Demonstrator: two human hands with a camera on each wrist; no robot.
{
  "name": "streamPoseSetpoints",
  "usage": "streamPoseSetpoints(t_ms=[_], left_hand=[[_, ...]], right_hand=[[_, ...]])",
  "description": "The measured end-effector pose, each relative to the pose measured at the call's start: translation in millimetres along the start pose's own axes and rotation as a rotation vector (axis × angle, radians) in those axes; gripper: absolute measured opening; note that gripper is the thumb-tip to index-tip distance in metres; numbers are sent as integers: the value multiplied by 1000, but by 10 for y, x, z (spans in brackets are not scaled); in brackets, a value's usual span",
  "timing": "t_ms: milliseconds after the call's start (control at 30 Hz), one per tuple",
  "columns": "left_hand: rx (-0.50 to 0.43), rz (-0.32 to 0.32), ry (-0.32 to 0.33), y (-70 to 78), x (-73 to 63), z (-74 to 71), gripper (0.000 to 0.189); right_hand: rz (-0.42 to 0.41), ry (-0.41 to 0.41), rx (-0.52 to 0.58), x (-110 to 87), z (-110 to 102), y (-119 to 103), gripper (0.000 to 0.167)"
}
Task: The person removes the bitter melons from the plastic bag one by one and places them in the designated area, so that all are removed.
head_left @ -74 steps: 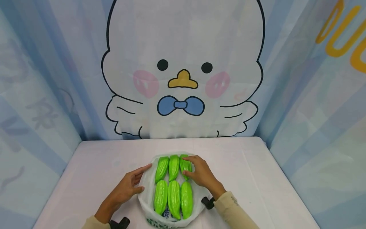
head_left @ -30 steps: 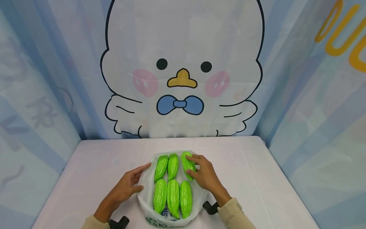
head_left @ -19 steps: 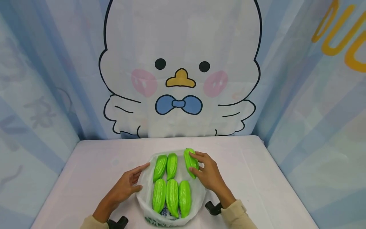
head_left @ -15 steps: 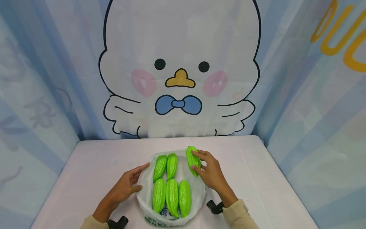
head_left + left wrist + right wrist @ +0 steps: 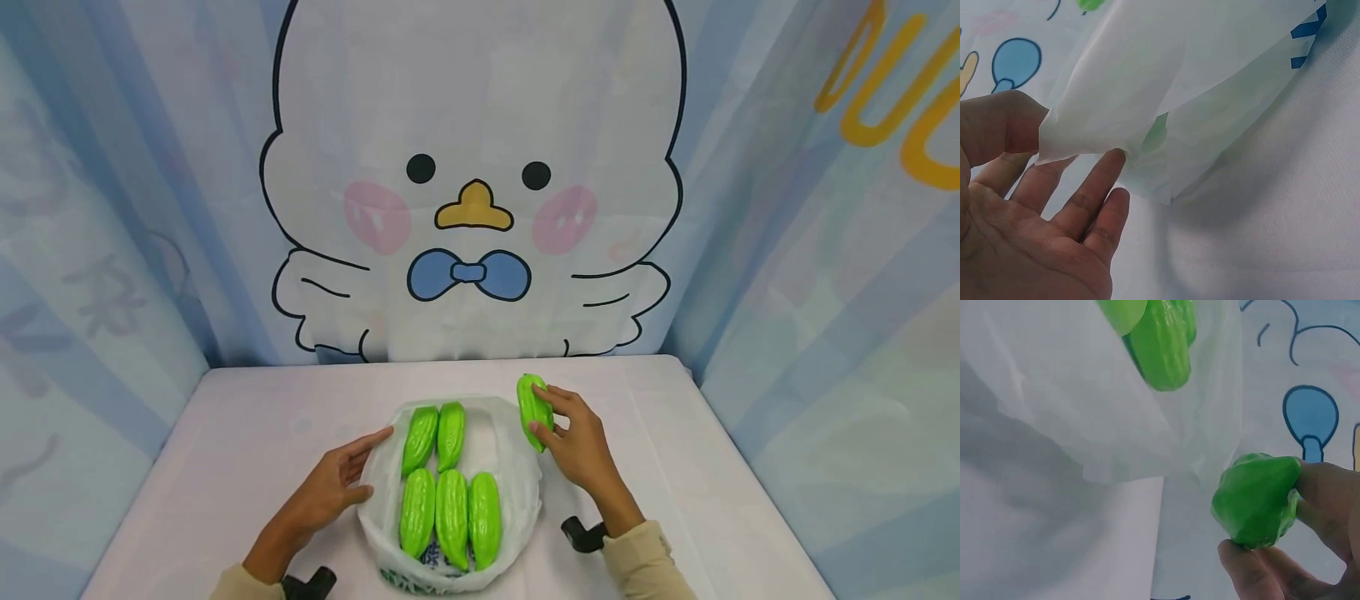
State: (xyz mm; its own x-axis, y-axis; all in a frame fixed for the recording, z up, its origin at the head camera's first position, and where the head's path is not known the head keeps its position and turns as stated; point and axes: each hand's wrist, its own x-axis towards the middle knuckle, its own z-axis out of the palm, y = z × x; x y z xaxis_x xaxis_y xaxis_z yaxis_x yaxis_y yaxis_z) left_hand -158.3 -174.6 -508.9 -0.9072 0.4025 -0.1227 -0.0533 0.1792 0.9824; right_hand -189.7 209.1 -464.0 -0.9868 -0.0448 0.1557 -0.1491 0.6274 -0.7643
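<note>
A white plastic bag lies with its rim folded out, several bright green bitter melons in it in two rows. To its right, my right hand pinches one bitter melon between thumb and fingertips, just outside the rim. The right wrist view shows that bitter melon end-on, apart from the bag. On the opposite side my left hand rests its spread fingers and thumb against the bag's outer wall. Seen from the left wrist, thin plastic covers the thumb's tip and touches the fingers.
A white cloth covers the table. Behind it hangs a curtain printed with a cartoon duck, and more curtains close both sides. Black wrist cameras sit on both wrists.
My right hand has lifted the back-right bitter melon out of its row and carried it right, past the bag's rim. My left hand stays at the bag's side.
</note>
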Motion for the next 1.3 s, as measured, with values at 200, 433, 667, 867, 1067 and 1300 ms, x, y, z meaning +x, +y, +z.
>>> streamPoseSetpoints(t_ms=[200, 433, 667, 867, 1067, 1300], left_hand=[[-5, 9, -12, -4, 4, -5, 89], [-19, 42, -41, -24, 1, -10, 91], [-16, 42, -38, -22, -6, -10, 92], [0, 51, -29, -24, -28, -12, 91], [1, 53, -30, -37, -30, -12, 91], [10, 64, -37, -47, -29, -17, 90]], right_hand=[[35, 16, -22, 35, -53, 148, 61], [81, 18, -29, 69, -50, 329, 60], [129, 10, -48, 68, -18, 464, 60], [151, 0, -62, 57, 44, 567, 60], [167, 0, -82, 40, 69, 612, 60], [170, 5, -84, 51, 60, 625, 61]])
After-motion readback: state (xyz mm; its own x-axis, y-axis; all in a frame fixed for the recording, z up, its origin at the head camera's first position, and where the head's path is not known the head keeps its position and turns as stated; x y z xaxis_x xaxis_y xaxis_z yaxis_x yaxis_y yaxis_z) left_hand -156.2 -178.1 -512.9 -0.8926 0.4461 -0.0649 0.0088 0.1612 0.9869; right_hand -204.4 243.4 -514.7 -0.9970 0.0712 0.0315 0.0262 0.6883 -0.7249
